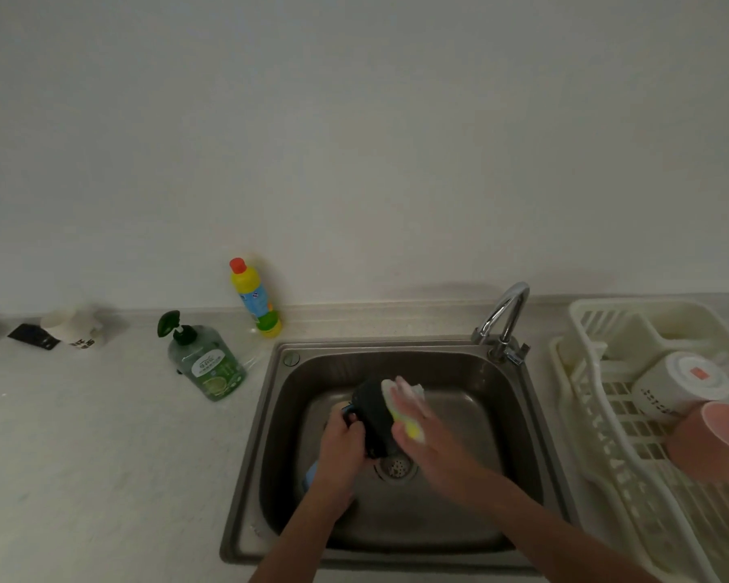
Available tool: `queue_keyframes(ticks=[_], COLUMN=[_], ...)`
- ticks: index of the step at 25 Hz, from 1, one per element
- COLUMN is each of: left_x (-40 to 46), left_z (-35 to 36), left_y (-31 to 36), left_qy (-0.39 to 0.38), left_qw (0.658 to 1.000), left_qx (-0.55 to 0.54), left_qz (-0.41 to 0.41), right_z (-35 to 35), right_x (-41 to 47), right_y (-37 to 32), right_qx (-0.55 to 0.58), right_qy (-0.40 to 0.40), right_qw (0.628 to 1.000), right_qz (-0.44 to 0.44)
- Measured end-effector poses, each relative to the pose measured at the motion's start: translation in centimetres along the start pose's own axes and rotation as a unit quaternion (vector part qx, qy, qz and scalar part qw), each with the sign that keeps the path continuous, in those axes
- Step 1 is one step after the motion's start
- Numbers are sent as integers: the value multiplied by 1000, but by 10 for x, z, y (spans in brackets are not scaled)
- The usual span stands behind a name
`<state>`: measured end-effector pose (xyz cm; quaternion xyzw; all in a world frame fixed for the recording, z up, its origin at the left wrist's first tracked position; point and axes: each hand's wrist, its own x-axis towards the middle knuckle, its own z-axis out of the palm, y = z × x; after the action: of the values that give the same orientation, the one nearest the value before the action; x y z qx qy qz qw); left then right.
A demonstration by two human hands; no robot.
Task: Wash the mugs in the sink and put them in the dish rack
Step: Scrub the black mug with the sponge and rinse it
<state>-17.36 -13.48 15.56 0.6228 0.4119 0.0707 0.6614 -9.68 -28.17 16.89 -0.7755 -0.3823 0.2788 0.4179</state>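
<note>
- Stainless steel sink is where everything's happening: a dark navy mug is held over the basin, just above the round drain strainer.
- That mug is gripped by the left hand, fingers curled round the handle side, so it's tipped on its side rather than upright.
- A yellow-and-white sponge is pressed against the mug's outer wall by the right hand; the fingers look fairly straight and laid flat over the sponge, though the blur makes it hard to tell how tightly it's pinched.
- Something light blue can be glimpsed under the left wrist, possibly another mug waiting, but too much is hidden to be sure.
- No water can be seen running from the chrome curved tap.
- So the step in hand is judged to be scrubbing, not rinsing yet.
- Two mugs are already parked in the cream plastic dish rack on the right: a white mug lying on its side and a pink mug at the near edge.
- Next move probably calls for the sponge to be put down, the tap opened, the suds rinsed off, then the mug carried over to a free slot in the rack.
- A green pump bottle of dish soap sits on the counter to the left if more is needed.
</note>
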Motion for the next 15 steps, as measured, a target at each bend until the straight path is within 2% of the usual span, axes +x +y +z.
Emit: queue_keyframes(ticks=[2, 3, 4, 6, 8, 9, 10, 12, 15], left_x=[-2, -4, -6, -9, -11, -8, -5, 0, 0], left_z=[2, 3, 3, 0, -5, -6, -7, -6, -1], left_y=[-2, -2, -1, 5, 12, 12, 12, 12, 11], left_qy=[-15, -21, -21, -10, -9, -10, -1, 22, -12], left_qw=[997, 997, 998, 1000, 994, 993, 994, 999, 997], left_qx=[69, 69, 53, -23, -103, -109, -102, -37, 68], left_qz=[27, 26, 16, -18, -32, -30, -28, -9, 41], right_z=[1, -1, -4, -13, -17, -16, -14, -7, -2], right_x=[5, 9, 13, 19, 20, 18, 14, 9, 15], right_y=[-6, -7, -7, -7, -3, -3, -2, -4, -8], right_qx=[-115, -127, -93, 86, 242, 256, 212, 53, -145], right_qy=[-9, -6, -6, -2, 0, 0, 2, 10, -7], right_qw=[993, 991, 995, 996, 967, 962, 975, 999, 987], right_qz=[-34, -45, -47, 6, 84, 92, 72, -1, -66])
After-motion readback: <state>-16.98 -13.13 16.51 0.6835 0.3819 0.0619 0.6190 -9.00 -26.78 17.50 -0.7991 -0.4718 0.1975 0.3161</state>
